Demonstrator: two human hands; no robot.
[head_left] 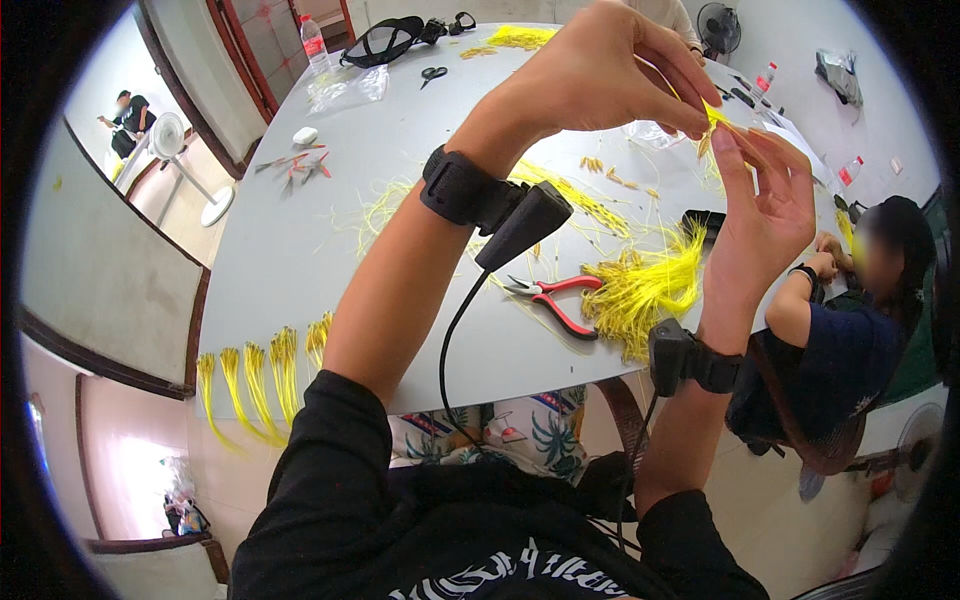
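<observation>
Raised above the right part of the table, my left hand (612,78) and my right hand (765,195) come close together. Thumb and fingers of both are closed on yellow cord (713,117) with a small golden end piece. My fingers partly cover it. Below my hands lies a thick bundle of yellow cords (650,290) with golden ends. Beside that bundle are red-handled pliers (562,297), their jaws pointing left. Another strip of yellow cords (585,202) lies farther back, near several loose golden pieces (622,178).
Several yellow bundles (256,375) hang over the table's near left edge. Small black scissors (433,75), red-tipped tools (300,167) and a clear plastic bag (350,88) lie farther off. A bottle (314,45) stands far left. At right sits a person (850,330) with cords in hand.
</observation>
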